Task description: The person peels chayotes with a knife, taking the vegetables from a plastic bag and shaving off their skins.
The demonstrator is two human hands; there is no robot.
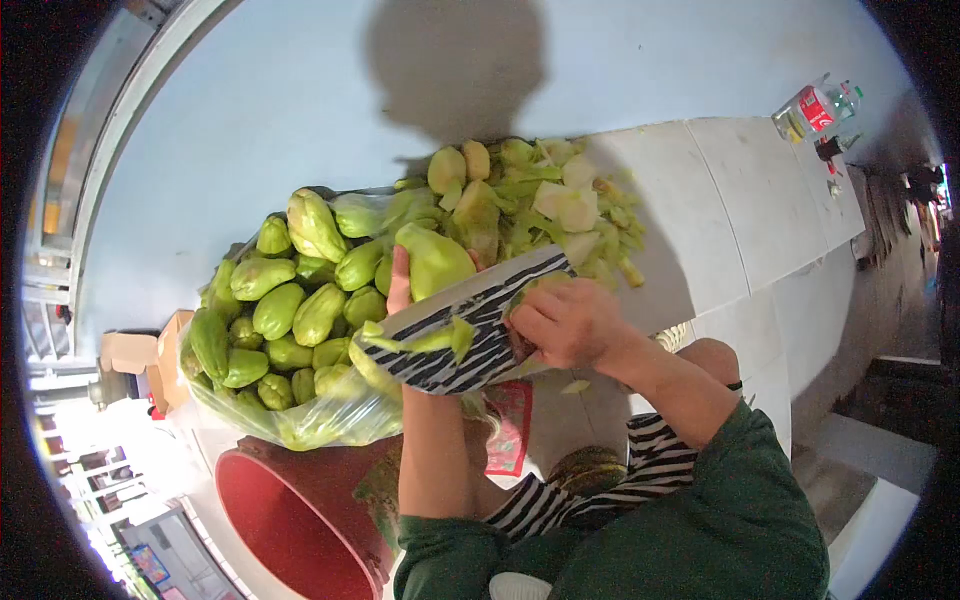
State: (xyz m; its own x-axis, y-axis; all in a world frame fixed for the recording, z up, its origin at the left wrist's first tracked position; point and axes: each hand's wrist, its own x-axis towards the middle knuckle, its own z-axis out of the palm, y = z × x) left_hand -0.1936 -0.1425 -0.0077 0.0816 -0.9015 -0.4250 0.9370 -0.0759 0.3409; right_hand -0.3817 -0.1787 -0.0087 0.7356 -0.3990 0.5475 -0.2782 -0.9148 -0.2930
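A broad blade (460, 325) with a dark striped pattern and bits of green peel on it lies across the middle of the view. My right hand (565, 322) is closed round its right end. Behind the blade, my left hand (399, 280) holds a pale green chayote (433, 262), partly hidden by the blade. To the left, a clear plastic bag (330, 422) is full of whole green chayotes (320, 313). Peeled pieces (568, 205) and peelings (625, 215) are heaped beyond the blade on the tiled surface (700, 205).
A red bucket (290, 520) stands below the bag. Plastic bottles (815, 110) are at the far right of the tiles. A cardboard box (168, 360) is at the left. The blue wall (250, 110) rises behind the bag.
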